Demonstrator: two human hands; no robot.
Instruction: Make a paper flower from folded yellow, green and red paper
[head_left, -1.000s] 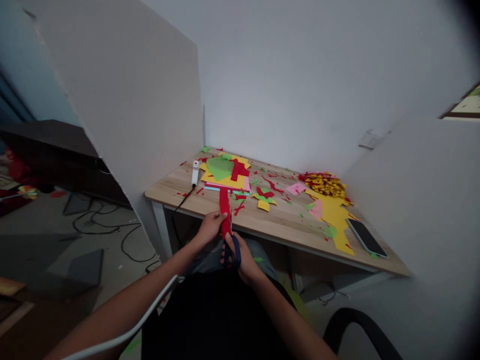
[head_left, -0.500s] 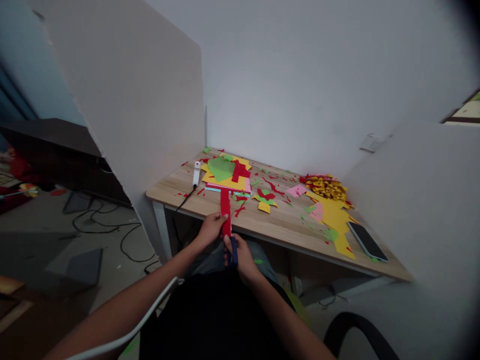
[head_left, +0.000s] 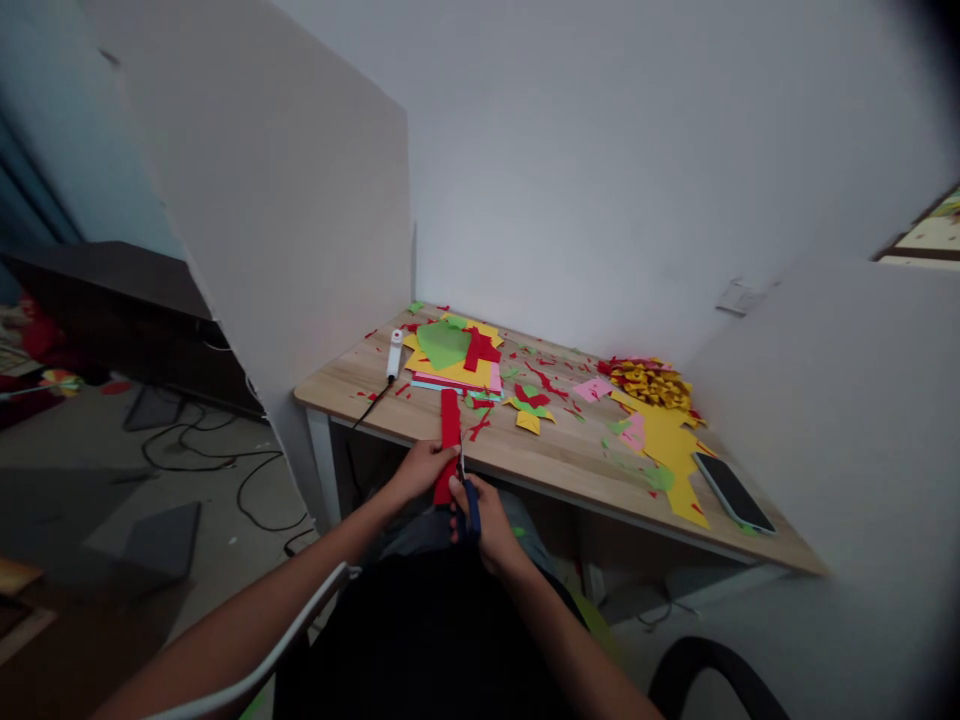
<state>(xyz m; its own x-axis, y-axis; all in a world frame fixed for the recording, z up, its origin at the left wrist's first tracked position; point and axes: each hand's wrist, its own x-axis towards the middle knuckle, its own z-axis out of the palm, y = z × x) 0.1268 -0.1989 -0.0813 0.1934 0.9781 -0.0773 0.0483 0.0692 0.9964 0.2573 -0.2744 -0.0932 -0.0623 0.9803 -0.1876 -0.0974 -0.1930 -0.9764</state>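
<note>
A long strip of red paper (head_left: 450, 418) is pinched in my left hand (head_left: 424, 468), its far end over the table's front edge and its near end above my lap. My right hand (head_left: 486, 515) is closed round the dark blue handles of a pair of scissors (head_left: 472, 508). The blades point away from me, along the right side of the strip, close to my left fingertips. Whether they touch the paper there I cannot make out. Just beyond the strip lies a stack of coloured paper sheets (head_left: 450, 375) with green and red pieces on top.
Small paper scraps litter the wooden table (head_left: 570, 465). A white corded device (head_left: 394, 355) lies at its left. At the right are a pile of crumpled yellow and red paper (head_left: 649, 382), a cut yellow sheet (head_left: 664, 440) and a phone (head_left: 733, 490). A partition (head_left: 300, 220) stands left.
The scissors now show their blades beside the red strip, their handles slightly lower. The strip's near end now shows wider below my left hand. The camera view has shifted slightly.
</note>
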